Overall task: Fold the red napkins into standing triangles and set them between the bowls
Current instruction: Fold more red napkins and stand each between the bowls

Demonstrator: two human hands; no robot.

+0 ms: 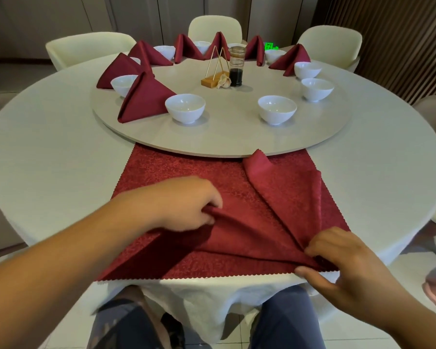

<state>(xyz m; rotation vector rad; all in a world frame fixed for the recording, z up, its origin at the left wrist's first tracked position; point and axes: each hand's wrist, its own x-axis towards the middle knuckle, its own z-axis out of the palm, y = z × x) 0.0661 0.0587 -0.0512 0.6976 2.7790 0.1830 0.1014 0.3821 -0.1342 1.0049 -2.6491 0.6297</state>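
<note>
A red napkin [249,217] lies half folded on top of flat red napkins [181,170] at the table's near edge. My left hand [184,205] pinches its left fold. My right hand [347,260] pinches its near right corner, and its far corner sticks up by the turntable rim. Several folded red triangles, the nearest [146,96], stand between white bowls on the left and far side of the turntable [224,137]. The bowls at near left [185,108], near right [277,109] and right [317,88] have bare gaps between them.
A gold triangular stand on a wooden base [213,71], a garlic bulb [224,81] and a glass dispenser of dark sauce [236,68] sit at the turntable's middle. Cream chairs [91,47] ring the round white-clothed table [48,152]. My knees show below its edge.
</note>
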